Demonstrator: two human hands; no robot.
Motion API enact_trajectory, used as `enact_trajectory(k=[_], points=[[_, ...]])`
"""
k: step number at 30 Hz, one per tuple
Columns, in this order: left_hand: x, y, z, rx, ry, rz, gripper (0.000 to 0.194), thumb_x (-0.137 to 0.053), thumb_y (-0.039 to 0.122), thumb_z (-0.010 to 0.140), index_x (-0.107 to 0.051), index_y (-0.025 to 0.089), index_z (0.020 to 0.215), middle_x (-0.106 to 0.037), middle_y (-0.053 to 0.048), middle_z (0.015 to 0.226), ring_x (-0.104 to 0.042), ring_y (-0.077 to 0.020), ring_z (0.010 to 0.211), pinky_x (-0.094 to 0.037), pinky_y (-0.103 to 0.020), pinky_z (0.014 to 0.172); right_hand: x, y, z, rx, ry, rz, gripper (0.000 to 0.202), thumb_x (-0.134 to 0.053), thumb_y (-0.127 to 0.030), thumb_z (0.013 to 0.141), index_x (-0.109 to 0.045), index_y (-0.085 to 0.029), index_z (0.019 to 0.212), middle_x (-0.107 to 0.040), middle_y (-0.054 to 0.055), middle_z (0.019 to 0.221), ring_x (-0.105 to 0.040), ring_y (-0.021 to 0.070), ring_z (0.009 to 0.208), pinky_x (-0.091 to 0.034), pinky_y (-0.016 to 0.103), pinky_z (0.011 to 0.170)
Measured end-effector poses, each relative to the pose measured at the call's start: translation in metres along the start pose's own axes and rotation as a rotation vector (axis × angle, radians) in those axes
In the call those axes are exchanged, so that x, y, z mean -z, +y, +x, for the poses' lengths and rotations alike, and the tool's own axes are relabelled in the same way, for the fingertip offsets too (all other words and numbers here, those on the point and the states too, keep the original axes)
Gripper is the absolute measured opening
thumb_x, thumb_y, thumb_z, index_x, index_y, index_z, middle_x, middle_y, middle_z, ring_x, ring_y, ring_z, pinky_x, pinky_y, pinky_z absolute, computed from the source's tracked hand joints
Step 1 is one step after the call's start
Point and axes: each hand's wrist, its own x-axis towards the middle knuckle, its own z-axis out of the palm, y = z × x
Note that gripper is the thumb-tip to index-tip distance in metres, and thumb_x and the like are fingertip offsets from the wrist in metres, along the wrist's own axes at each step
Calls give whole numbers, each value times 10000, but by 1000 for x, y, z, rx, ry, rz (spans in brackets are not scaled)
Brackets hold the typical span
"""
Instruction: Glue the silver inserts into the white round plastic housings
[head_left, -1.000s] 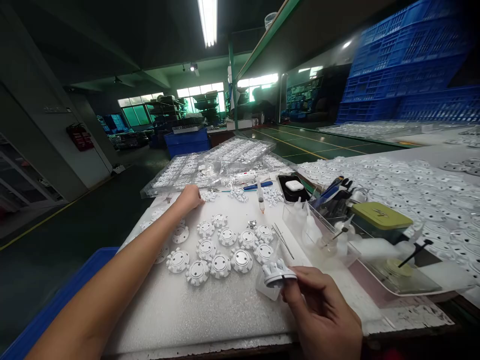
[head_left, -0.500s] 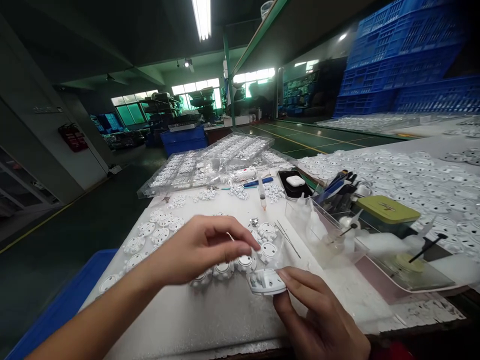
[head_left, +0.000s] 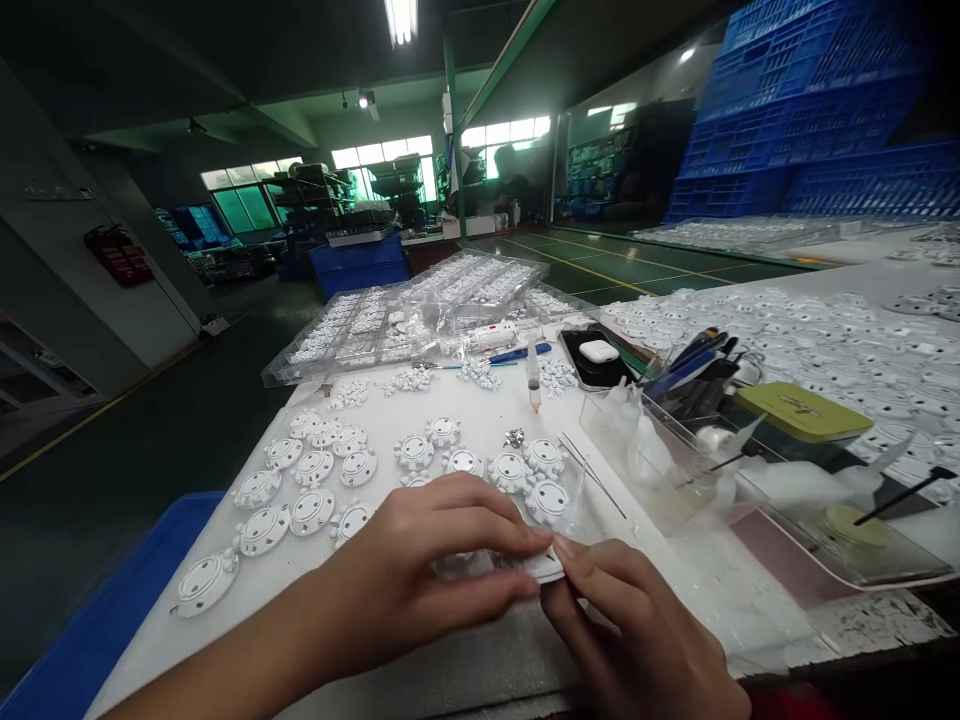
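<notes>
A small white round plastic part (head_left: 547,570) is held low over the front of the white work surface, partly covered by fingers. My right hand (head_left: 637,610) pinches its right edge between thumb and fingers. From the left, my left hand (head_left: 450,560) closes on the same part, index finger above and thumb below; anything smaller between those fingertips is hidden. Just beyond the hands, several similar round white parts (head_left: 548,497) with dark holes lie in a cluster. More of them (head_left: 264,528) are spread to the left. A little heap of tiny metal pieces (head_left: 514,438) sits behind the cluster.
Tweezers (head_left: 592,475) lie right of the cluster, beside a clear bin (head_left: 750,540) of bottles. A syringe (head_left: 533,380), small white piles (head_left: 480,375), a phone (head_left: 577,345) with a white case (head_left: 598,351), and clear trays (head_left: 337,340) stand farther back. Blue crates (head_left: 795,110) rise at right.
My left hand has come down and right, from above the part to its edge, and its fingers have closed there. My right hand keeps its hold. The view has shifted slightly.
</notes>
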Motion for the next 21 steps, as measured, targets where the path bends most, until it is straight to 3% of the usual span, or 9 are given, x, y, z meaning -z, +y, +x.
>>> enact_trajectory(k=[3,6,9,12,14,17,21], points=[[-6,-7,-6,-27,-1,41,297,-713,159,852,-702,172,1148,-735,-94,1050,-670,-195,982,-514,-275,885,0,-3,0,-8,-19,29,270,-605,-33,884,-615,-203,1093,-660,17,902,-653,101,792,-563,199,733],[-12,-12,-12,3,96,94,258,-695,72,809,-725,159,1050,-735,-57,884,-677,-170,838,-530,-256,795,15,1,2,125,-149,-38,308,-591,-60,900,-598,-178,1185,-697,44,1010,-672,119,928,-558,203,827],[-12,-14,-14,146,202,49,266,-728,59,747,-747,200,972,-745,-24,850,-688,-169,805,-540,-246,756,43,10,8,278,-361,-181,373,-557,-154,934,-566,-164,1307,-671,70,1215,-640,154,1091,-526,241,917],[-6,-12,-11,365,317,-114,202,-769,126,734,-760,236,902,-762,-13,920,-699,-185,879,-551,-240,778,64,21,18,450,-542,-336,418,-460,-187,966,-536,-154,1376,-559,55,1406,-617,189,1093,-516,304,844],[-1,-12,-8,485,384,-243,154,-798,204,733,-759,234,878,-756,-14,911,-690,-169,801,-555,-230,696,64,28,26,562,-606,-451,423,-367,-123,979,-560,-161,1353,-514,46,1453,-618,194,1015,-495,346,773],[4,-15,-6,600,448,-416,209,-837,265,710,-750,207,891,-731,-22,861,-643,-130,682,-515,-199,563,51,36,37,662,-607,-535,444,-286,-46,985,-641,-180,1216,-589,50,1373,-607,181,945,-463,366,756],[6,-22,-5,679,465,-693,291,-889,216,644,-732,165,883,-727,-33,842,-658,-134,739,-535,-200,636,47,35,35,763,-582,-461,432,-280,-60,1011,-670,-182,1151,-684,26,1228,-622,152,966,-443,344,825]])
